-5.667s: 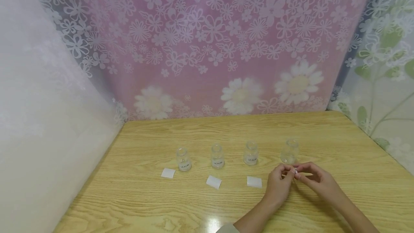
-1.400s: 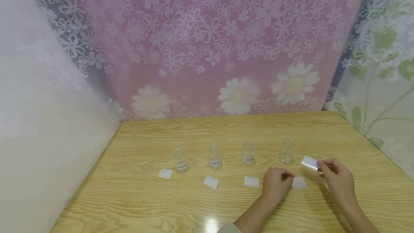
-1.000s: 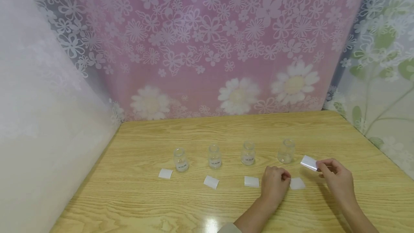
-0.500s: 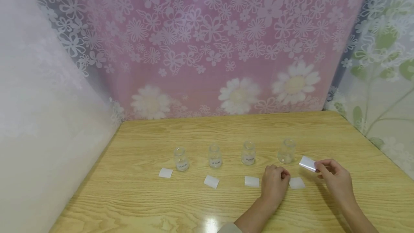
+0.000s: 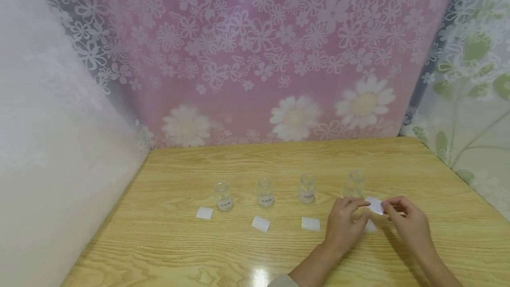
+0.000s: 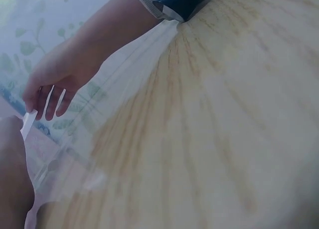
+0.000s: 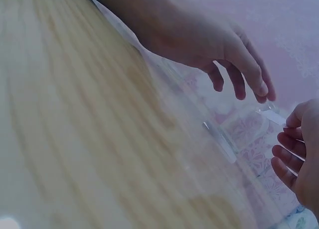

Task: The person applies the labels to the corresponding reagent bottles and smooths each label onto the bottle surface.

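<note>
My right hand (image 5: 409, 223) pinches the edge of a small white sticker label (image 5: 374, 205), held above the table. My left hand (image 5: 345, 221) has come up to the label's other edge, its fingers loosely extended. In the right wrist view its fingertips are just above the label (image 7: 274, 117); whether they touch it I cannot tell. Behind the hands stands a clear glass bottle (image 5: 355, 181) with no label showing, its lower part covered by the left hand. A white paper piece (image 5: 370, 226) lies on the table below, partly hidden by the left hand.
To the left stand three glass bottles, the right one (image 5: 306, 188), the middle one (image 5: 264, 192) and the left one (image 5: 224, 196), each with a handwritten white label. White paper pieces (image 5: 310, 223) lie before them on the wooden table (image 5: 191, 251). Floral curtains (image 5: 255, 79) enclose the table.
My left hand has left the paper piece on the table and risen towards the label. The right hand has brought the label slightly left. Earlier, both hands worked together at a small white piece.
</note>
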`<act>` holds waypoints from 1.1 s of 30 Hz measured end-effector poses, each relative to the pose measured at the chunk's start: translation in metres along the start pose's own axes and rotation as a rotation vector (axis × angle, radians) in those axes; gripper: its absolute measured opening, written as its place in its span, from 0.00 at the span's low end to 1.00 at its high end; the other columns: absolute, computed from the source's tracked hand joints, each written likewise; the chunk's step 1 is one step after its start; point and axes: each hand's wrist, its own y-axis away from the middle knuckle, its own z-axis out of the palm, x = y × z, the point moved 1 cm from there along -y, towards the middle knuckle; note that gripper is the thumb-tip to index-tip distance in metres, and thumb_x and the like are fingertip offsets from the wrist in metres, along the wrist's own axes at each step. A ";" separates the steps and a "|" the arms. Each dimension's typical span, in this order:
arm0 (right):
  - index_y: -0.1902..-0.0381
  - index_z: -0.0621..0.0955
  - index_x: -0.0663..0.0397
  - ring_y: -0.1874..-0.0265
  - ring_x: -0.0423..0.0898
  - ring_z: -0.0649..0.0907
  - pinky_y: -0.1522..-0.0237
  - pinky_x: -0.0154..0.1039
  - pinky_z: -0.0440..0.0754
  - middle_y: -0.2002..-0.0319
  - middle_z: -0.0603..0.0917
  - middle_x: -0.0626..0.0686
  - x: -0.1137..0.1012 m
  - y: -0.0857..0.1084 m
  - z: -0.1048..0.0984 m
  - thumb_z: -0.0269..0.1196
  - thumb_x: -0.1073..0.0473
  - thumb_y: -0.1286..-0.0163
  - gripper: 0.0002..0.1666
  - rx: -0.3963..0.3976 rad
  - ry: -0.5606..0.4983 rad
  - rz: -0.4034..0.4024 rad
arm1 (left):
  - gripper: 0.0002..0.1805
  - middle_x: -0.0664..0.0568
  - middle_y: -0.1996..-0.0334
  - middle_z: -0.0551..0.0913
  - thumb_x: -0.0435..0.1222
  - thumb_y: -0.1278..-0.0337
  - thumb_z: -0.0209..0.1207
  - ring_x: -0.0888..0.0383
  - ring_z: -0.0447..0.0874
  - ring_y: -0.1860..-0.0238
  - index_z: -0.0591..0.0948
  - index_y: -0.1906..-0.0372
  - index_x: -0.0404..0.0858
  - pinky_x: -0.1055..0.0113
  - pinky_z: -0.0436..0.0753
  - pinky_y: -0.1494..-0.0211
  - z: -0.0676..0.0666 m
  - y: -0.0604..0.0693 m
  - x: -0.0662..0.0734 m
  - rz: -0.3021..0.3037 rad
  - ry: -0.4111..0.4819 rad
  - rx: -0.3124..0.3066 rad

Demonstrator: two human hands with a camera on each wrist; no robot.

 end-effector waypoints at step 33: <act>0.52 0.71 0.65 0.64 0.35 0.76 0.73 0.36 0.79 0.57 0.74 0.40 -0.003 0.003 0.015 0.52 0.69 0.31 0.10 -0.232 -0.092 -0.225 | 0.13 0.61 0.53 0.74 0.40 0.36 0.53 0.70 0.72 0.59 0.79 0.49 0.45 0.82 0.72 0.66 0.001 0.003 0.002 -0.353 0.352 -0.173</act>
